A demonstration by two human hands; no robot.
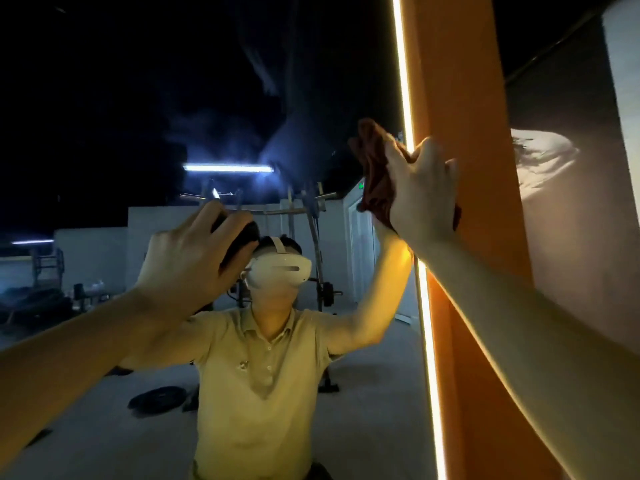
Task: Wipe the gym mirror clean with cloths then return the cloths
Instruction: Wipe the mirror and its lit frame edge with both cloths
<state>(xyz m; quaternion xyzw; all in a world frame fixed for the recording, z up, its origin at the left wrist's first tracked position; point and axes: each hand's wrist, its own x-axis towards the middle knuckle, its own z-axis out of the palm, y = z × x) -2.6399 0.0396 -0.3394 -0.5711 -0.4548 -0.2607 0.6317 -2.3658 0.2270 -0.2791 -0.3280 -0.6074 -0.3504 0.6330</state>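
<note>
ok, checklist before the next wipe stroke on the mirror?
1. Grip of left hand on dark cloth: ok, fingers curled over it, against the mirror.
2. Contact of right hand with red cloth: ok, pressing it to the glass at the right edge.
3. Clearance from light strip: not ok, the right hand overlaps it.
4. Upper glass clean: not ok, hazy streaks show there.
5. Cloth dampness or dirt load: cannot tell.
</note>
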